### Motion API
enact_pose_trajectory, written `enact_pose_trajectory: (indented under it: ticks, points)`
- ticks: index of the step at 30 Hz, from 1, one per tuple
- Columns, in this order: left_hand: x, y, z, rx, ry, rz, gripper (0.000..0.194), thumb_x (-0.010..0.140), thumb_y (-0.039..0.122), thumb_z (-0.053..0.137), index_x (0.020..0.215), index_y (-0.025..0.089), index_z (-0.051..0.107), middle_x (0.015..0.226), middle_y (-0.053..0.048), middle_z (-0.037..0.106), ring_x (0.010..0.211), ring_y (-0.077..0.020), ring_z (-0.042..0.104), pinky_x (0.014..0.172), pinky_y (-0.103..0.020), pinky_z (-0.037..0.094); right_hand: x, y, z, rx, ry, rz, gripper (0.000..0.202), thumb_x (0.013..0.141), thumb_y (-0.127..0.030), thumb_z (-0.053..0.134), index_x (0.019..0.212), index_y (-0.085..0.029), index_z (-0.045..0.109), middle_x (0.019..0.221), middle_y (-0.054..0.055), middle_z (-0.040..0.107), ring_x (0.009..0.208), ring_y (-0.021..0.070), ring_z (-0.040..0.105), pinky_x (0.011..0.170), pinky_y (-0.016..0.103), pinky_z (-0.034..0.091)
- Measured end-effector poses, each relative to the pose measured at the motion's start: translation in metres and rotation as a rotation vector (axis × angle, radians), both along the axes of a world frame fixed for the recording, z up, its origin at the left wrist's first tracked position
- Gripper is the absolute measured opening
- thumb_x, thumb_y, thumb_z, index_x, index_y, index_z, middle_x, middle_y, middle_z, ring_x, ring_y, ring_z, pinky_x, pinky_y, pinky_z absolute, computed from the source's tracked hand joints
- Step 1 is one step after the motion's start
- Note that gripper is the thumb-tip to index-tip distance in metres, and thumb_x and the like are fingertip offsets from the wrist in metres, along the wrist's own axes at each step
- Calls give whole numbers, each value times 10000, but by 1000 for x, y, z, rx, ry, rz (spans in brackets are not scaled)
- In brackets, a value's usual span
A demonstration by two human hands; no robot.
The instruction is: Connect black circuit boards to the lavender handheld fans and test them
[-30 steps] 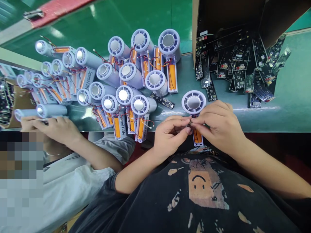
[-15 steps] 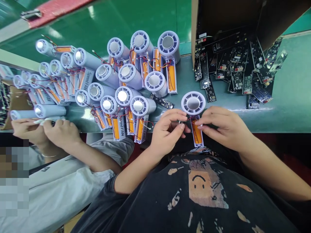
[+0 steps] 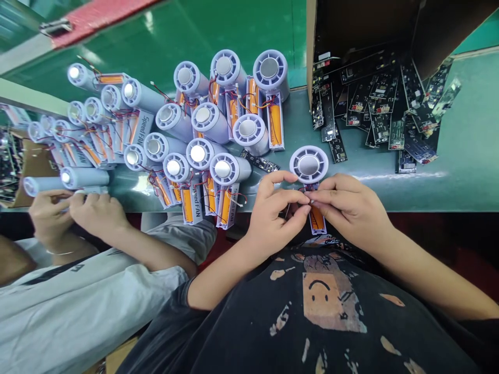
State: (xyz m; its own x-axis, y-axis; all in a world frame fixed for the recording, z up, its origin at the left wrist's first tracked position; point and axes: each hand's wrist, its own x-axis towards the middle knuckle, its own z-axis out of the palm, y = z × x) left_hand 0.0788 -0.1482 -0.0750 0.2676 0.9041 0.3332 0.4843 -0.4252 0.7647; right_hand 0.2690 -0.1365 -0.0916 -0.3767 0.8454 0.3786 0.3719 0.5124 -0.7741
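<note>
A lavender handheld fan [image 3: 309, 164] with an open handle stands at the bench edge in front of me, its round grille facing up. An orange battery [image 3: 317, 219] lies in the handle, partly covered by my fingers. My left hand [image 3: 278, 210] pinches a small wire connector from the left, its thumb and index fingertips closed. From the right, my right hand [image 3: 346, 205] pinches another small white wire connector [image 3: 312, 201]. The fingertips of both hands meet over the upper handle, hiding most of the connectors and the thin wires.
Several similar fans [image 3: 212, 122] with exposed batteries and loose wires crowd the bench to the left. One circuit board [image 3: 259, 161] lies beside them. A cardboard box [image 3: 366, 31] spills circuit boards [image 3: 380, 104] at the right. A co-worker's hands [image 3: 93, 213] work at far left.
My two hands have come together over the handle, bringing the connectors from apart to fingertip contact. The fan has barely moved. The co-worker's hands have shifted slightly.
</note>
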Motion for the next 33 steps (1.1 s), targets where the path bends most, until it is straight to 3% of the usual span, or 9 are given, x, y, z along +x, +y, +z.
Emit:
enact_pose_trajectory:
  ticks: [10, 17, 20, 23, 26, 30, 33]
  points:
    - [0, 1, 1, 31, 69, 0, 90, 813, 157, 702, 807, 220, 638, 1136, -58, 612, 1104, -243, 585, 857, -402, 544, -6, -5, 0, 106, -63, -40, 194, 923, -159, 574, 967, -202, 758, 839, 43, 709, 774, 170, 641, 701, 331, 533]
    - [1, 1, 1, -2, 22, 22, 99, 838, 144, 663, 784, 213, 617, 1081, -44, 611, 1144, -237, 570, 896, -389, 542, -8, -3, 0, -178, 145, -55, 126, 875, -166, 628, 878, -213, 745, 804, 7, 676, 720, 125, 637, 637, 269, 509]
    - [2, -2, -3, -109, -128, 34, 122, 866, 170, 653, 966, 233, 626, 1191, -56, 566, 1060, -202, 595, 833, -342, 562, -9, -3, 3, -232, 169, -100, 105, 848, -151, 634, 828, -198, 726, 761, -4, 649, 678, 113, 609, 580, 245, 471]
    - [3, -6, -10, -318, -413, 38, 299, 896, 220, 644, 1164, 279, 525, 1288, -58, 487, 830, -108, 609, 692, -257, 576, -10, -2, 4, -101, 166, -141, 90, 843, -157, 639, 836, -206, 715, 759, -8, 652, 681, 119, 595, 588, 257, 467]
    - [4, -8, -15, -437, -570, 14, 196, 913, 284, 653, 1064, 262, 530, 1164, -14, 527, 761, -76, 607, 699, -241, 592, -12, 1, 5, 54, 127, -173, 104, 844, -160, 629, 845, -219, 714, 760, -6, 652, 696, 137, 596, 624, 289, 482]
    - [5, -7, -15, -466, -624, 21, 163, 903, 324, 684, 990, 234, 580, 1031, 1, 575, 792, -87, 628, 700, -214, 580, -16, 5, 6, 156, 32, -196, 126, 838, -167, 621, 733, -202, 681, 698, 6, 609, 675, 152, 563, 617, 304, 459]
    - [6, -5, -13, -383, -581, 37, 133, 891, 300, 701, 967, 224, 621, 1029, -14, 594, 822, -96, 630, 714, -214, 574, -18, 6, 9, 187, -86, -213, 216, 846, -166, 588, 634, -195, 621, 671, 16, 578, 664, 156, 527, 617, 308, 435]
